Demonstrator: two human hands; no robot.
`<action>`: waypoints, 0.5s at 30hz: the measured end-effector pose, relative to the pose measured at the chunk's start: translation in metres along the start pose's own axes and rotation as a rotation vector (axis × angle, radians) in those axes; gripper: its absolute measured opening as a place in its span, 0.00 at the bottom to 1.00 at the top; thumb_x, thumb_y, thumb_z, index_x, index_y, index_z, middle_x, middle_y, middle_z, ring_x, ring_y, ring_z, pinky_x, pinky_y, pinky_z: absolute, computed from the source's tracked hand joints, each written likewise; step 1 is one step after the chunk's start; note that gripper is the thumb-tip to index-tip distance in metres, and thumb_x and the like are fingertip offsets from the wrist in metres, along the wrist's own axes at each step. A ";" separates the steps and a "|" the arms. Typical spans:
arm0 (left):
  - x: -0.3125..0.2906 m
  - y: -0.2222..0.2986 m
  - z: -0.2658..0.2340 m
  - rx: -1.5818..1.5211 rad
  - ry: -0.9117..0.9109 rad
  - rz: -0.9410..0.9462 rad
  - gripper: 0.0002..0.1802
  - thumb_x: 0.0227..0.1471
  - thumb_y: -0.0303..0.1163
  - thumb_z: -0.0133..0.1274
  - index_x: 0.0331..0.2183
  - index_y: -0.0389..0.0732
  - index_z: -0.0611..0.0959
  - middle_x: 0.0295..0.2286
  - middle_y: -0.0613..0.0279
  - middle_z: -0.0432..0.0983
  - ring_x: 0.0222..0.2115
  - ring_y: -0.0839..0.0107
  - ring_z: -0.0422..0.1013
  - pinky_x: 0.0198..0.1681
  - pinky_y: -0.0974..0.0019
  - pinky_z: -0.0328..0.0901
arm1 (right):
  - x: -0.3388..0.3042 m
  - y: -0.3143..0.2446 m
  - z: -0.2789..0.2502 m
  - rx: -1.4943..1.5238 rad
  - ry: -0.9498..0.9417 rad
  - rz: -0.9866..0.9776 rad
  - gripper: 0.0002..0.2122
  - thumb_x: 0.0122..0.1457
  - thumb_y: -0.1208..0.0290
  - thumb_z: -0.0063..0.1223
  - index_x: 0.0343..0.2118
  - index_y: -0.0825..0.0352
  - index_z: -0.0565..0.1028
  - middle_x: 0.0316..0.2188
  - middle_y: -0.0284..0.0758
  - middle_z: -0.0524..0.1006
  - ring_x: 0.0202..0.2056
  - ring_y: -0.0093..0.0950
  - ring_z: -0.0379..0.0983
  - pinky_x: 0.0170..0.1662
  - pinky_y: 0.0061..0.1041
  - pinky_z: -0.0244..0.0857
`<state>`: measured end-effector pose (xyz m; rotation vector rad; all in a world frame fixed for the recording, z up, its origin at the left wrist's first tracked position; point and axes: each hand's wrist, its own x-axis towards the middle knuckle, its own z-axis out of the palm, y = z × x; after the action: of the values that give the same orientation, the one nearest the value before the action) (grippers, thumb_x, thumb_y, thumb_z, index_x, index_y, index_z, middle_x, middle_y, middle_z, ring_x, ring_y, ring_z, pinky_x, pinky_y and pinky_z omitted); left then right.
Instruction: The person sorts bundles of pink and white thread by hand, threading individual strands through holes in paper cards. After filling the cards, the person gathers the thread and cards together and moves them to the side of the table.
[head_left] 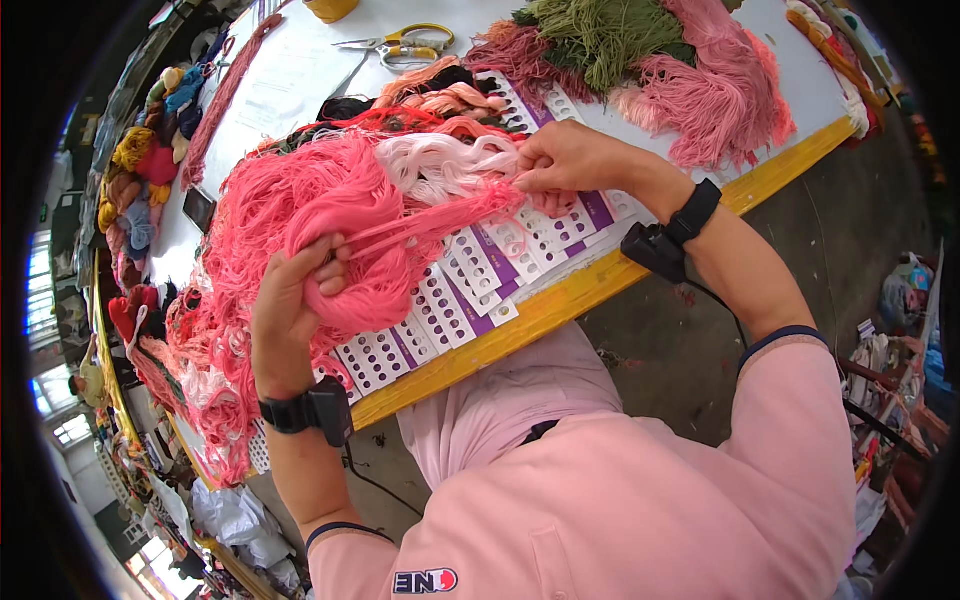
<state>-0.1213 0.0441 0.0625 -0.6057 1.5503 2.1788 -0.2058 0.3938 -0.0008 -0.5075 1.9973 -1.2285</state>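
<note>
A large pile of bright pink thread (260, 200) lies on the near left part of the table. My left hand (305, 290) is closed around a thick hank of the pink thread (365, 210) at the pile's front. From there a narrow bunch of strands stretches to the right, fairly straight, toward my right hand (560, 165). That hand pinches the tangled end of the strands between thumb and fingers. White thread (440, 165) lies just behind the stretched bunch. Below it are white cards with rows of holes and purple bands (440, 310).
Yellow-handled scissors (410, 45) lie at the back. Green thread (600, 40) and more pink hanks (705, 95) are heaped at the back right. A dark phone-like object (199, 208) sits left of the pile. The table has a yellow front edge (590, 290). A cable hangs from each wristband.
</note>
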 end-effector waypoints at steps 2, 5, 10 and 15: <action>-0.007 0.003 0.006 -0.084 -0.015 0.000 0.06 0.56 0.23 0.50 0.35 0.31 0.78 0.25 0.64 0.72 0.18 0.83 0.58 0.21 0.78 0.55 | 0.002 0.001 0.002 0.019 0.000 0.009 0.10 0.60 0.71 0.55 0.28 0.74 0.76 0.22 0.37 0.81 0.23 0.24 0.80 0.24 0.20 0.73; -0.008 -0.001 -0.007 0.457 -0.065 0.090 0.06 0.55 0.26 0.52 0.34 0.35 0.80 0.22 0.71 0.69 0.17 0.85 0.57 0.20 0.78 0.52 | 0.004 -0.005 0.006 0.006 -0.003 -0.021 0.10 0.61 0.70 0.53 0.28 0.73 0.76 0.21 0.34 0.79 0.21 0.20 0.77 0.24 0.18 0.72; -0.012 -0.002 0.021 0.684 -0.023 0.066 0.06 0.55 0.31 0.53 0.29 0.40 0.80 0.18 0.77 0.64 0.16 0.85 0.56 0.18 0.77 0.48 | 0.001 -0.002 0.007 -0.057 0.050 0.019 0.13 0.63 0.66 0.51 0.27 0.71 0.76 0.21 0.34 0.80 0.21 0.20 0.78 0.23 0.17 0.71; -0.004 -0.008 -0.018 -0.318 -0.158 0.236 0.07 0.58 0.32 0.49 0.28 0.44 0.75 0.15 0.75 0.58 0.14 0.83 0.53 0.16 0.76 0.47 | 0.005 -0.009 0.012 -0.028 0.056 0.004 0.15 0.64 0.65 0.49 0.25 0.72 0.76 0.20 0.36 0.80 0.21 0.22 0.79 0.23 0.19 0.72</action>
<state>-0.1116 0.0286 0.0535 -0.3441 1.2579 2.6091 -0.2003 0.3795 0.0016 -0.4882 2.0640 -1.2258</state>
